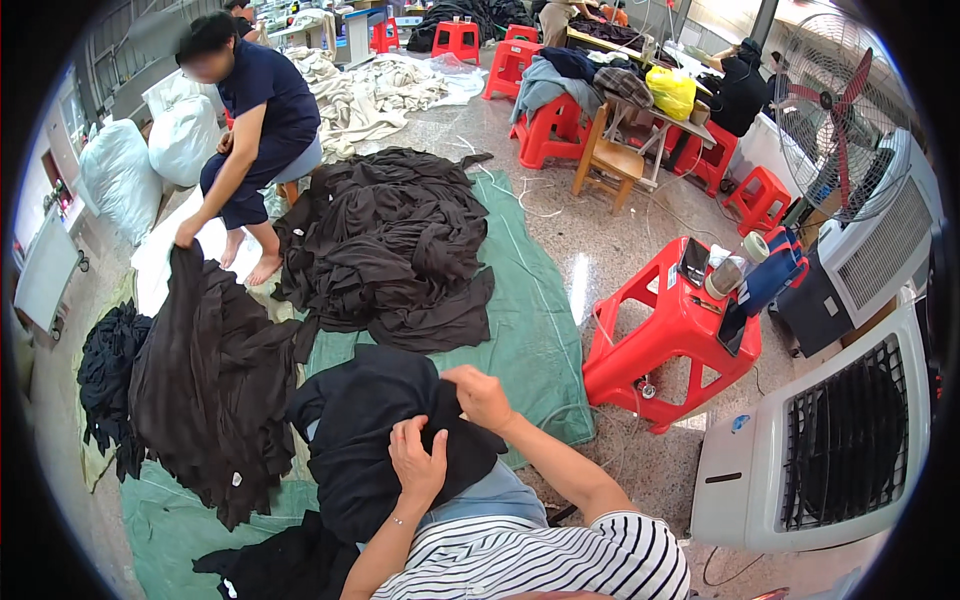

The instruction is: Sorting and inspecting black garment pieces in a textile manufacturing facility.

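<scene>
Your black cloth (365, 405), seemingly unfinished; brown heap (390, 240) beyond it, likely pending; left hand (418, 468): fingers parted; right hand (480, 400): grip unclear.

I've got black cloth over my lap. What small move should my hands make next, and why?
I'd probably smooth the soft black fabric cloth with your left hand: it lies in folds over your light-blue denim trousers, and that hand is over it, fingers bent, thumb apart. Your right hand is curled by its right side; whether it grips is unclear.
</scene>
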### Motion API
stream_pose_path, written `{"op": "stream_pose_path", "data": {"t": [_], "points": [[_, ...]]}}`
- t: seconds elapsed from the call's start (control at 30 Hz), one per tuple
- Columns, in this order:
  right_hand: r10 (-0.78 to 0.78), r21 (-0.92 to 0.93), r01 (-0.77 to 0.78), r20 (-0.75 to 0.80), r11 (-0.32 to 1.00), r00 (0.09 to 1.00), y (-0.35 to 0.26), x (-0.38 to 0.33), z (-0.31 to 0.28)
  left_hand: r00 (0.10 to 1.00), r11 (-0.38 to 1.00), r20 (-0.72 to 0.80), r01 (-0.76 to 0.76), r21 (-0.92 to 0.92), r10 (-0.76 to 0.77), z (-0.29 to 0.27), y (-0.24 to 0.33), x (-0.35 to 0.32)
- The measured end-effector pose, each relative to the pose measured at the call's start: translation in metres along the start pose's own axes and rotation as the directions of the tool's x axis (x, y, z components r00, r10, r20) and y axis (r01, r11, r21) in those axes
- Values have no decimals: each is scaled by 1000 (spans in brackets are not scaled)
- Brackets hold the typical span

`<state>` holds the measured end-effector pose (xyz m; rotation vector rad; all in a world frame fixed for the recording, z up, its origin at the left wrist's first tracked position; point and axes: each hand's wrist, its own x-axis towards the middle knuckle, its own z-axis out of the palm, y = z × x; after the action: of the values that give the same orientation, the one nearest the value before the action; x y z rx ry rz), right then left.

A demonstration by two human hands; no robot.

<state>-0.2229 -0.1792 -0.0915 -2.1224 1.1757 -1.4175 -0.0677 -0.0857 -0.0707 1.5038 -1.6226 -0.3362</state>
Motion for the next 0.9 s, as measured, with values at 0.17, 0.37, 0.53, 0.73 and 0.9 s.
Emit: {"op": "stream_pose_path", "data": {"t": [0.17,0.37,0.53,0.73,0.9], "points": [[-69,61,88,-259,994,963,-63,43,-17,997,998,-50,-67,-21,66,-6,10,23],[-29,71,45,-209,996,978,-47,48,-4,885,570,351,466,-677,-305,-11,-1,33],[367,177,-360,-6,916,930,-67,6,14,837,475,341,530,-703,-429,-29,-9,25],[179,111,-221,297,969,938,-60,-33,3,680,219,541,700,-680,-495,-41,2,27],[7,143,-66,379,988,926,-92,-20,-22,783,376,440,606,-701,-440,-45,-5,18]]}}
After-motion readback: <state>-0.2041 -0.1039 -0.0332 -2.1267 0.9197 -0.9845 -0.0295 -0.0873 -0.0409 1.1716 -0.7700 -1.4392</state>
